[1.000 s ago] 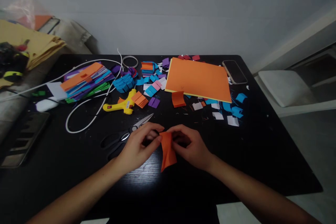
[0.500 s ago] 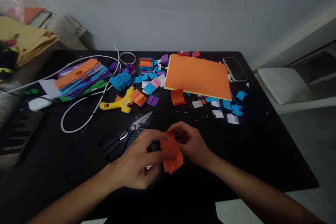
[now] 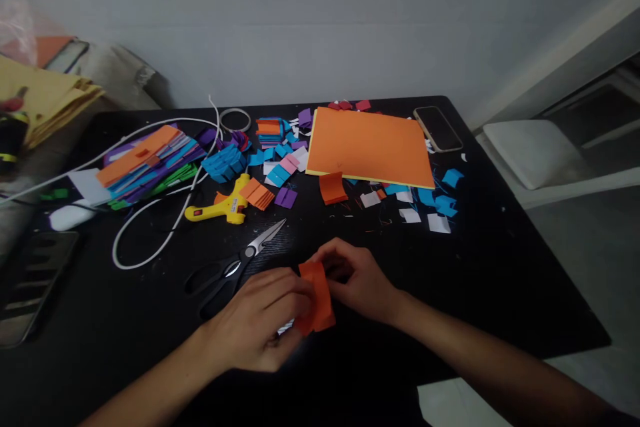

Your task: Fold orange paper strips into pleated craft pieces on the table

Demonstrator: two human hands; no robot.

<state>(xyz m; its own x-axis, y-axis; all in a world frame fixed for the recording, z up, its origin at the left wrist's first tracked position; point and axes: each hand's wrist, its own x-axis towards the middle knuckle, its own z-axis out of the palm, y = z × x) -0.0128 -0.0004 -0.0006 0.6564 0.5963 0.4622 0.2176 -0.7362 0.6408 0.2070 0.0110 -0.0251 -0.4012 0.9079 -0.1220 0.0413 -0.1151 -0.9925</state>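
Note:
Near the front of the black table, a folded piece of orange paper (image 3: 320, 297) is held between both hands. My left hand (image 3: 260, 317) grips its left side with curled fingers, and a small bright object shows faintly beneath that hand. Fingers of my right hand (image 3: 357, 280) pinch the paper's right edge. Black-handled scissors (image 3: 245, 260) lie just beyond my left hand, blades pointing away to the right. A yellow glue gun (image 3: 225, 207) rests behind them.
Orange sheets (image 3: 370, 147) lie at the back, with small blue and white paper pieces around them. Stacked coloured strips (image 3: 150, 160) and a looped white cable (image 3: 117, 247) occupy the left. One phone (image 3: 437, 128) sits back right; a dark phone-shaped object (image 3: 37, 287) lies far left.
The orange paper has turned more upright and shifted slightly left. My left hand's fingers have curled in closer around it. The whole view has shifted a little.

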